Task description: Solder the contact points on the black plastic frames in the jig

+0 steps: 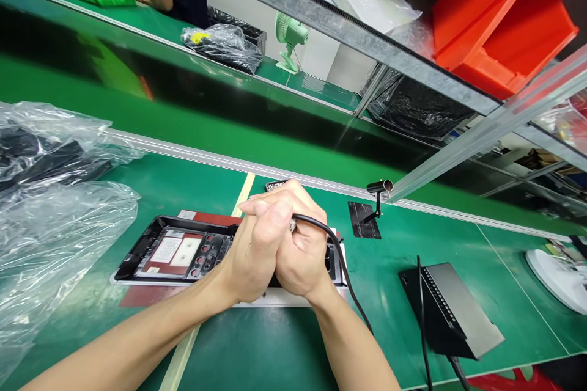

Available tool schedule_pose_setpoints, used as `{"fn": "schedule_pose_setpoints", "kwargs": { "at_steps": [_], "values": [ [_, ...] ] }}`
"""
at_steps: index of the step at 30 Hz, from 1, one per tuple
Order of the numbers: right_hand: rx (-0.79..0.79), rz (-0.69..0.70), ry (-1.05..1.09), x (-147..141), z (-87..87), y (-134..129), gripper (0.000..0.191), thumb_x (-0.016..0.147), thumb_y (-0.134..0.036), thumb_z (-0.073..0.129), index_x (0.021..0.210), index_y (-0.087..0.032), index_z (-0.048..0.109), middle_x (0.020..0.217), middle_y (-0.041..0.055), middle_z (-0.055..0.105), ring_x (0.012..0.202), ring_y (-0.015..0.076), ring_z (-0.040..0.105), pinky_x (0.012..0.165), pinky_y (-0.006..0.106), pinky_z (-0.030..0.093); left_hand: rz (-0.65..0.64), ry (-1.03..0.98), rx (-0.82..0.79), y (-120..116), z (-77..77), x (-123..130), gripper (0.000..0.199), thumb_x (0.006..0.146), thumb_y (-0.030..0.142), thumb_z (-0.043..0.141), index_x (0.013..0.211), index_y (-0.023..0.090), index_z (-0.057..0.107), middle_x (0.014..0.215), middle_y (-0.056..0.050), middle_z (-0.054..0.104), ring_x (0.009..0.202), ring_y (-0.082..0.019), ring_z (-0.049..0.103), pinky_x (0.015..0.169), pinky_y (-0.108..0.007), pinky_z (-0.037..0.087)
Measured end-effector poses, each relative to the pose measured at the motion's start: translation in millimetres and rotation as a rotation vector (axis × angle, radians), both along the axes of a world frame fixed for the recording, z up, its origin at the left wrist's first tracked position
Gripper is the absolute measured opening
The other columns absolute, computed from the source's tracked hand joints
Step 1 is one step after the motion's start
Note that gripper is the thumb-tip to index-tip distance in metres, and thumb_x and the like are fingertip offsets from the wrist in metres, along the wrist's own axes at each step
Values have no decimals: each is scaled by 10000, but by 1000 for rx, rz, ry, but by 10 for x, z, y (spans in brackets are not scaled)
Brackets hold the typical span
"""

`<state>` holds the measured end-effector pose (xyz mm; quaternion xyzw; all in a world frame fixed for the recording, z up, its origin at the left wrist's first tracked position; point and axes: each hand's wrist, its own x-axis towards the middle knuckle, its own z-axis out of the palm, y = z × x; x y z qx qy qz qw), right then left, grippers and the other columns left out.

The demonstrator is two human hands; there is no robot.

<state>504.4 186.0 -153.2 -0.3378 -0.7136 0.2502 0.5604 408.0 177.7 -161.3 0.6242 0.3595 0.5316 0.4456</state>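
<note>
Best to grip firmly, with left hand (pixel 250 256) and right hand (pixel 302 256) clasped over a black case (pixel 140 246) on a green desk (pixel 261 354), leaving the cable (pixel 329 231) slack and unkinked. With fingers (pixel 296 195) curled closed, apparently around the cable at its metal fitting (pixel 292 225); impossible to see inside the clasp. Follow the cable out from between the fingers, then down outside the right hand.

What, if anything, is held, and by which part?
Both hands clasp something where a thin, round black cable enters their grip; what it joins, and the part gripped, cannot be told.
</note>
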Motion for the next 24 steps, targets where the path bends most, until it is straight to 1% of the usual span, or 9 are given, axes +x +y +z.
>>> {"fn": "schedule_pose_setpoints", "kwargs": {
  "at_steps": [3,6,8,11,15,19,24],
  "values": [
    [14,0,6,0,-1,4,172,985,-338,624,953,-285,784,849,51,721,899,225,698,793,365,623,-7,13,25,-7,73,-15,512,1051,547,296,954,208,666,971,-78,687,971,-257,630,848,-385,555],
    [20,13,21,-7,-12,8,172,986,-328,621,986,-269,783,888,56,725,927,223,697,800,357,617,-10,24,48,-4,100,-15,532,1060,513,281,882,205,676,942,-69,689,916,-238,634,847,-378,556],
    [29,12,23,-11,-26,13,174,986,-329,622,1005,-261,781,914,62,728,969,231,695,820,362,612,-31,-3,56,5,78,-2,559,1061,517,272,868,201,691,933,-68,695,886,-233,637,843,-380,560],
    [39,7,17,-14,-47,25,172,987,-332,621,1012,-262,777,935,64,729,984,237,694,853,380,604,-64,-59,67,12,28,18,559,1062,526,288,921,205,724,944,-63,703,881,-232,642,837,-376,563],
    [46,29,38,-13,-59,34,166,989,-321,618,1007,-272,775,935,52,732,913,217,698,849,378,602,-23,-88,122,0,10,16,579,1072,562,305,929,225,754,937,-45,697,894,-226,627,830,-358,544],
    [36,19,46,-16,-58,25,157,979,-325,630,973,-277,779,877,47,724,914,226,693,825,381,601,-47,-75,117,3,-4,3,539,1087,506,300,979,226,748,984,-38,705,944,-222,632,884,-354,529],
    [17,-7,30,-23,-66,14,179,979,-351,626,914,-280,777,814,48,704,912,239,684,783,390,600,-44,-61,127,33,-10,6,540,1084,484,297,970,227,758,978,-40,704,930,-221,633,872,-349,533]
  ]
}}
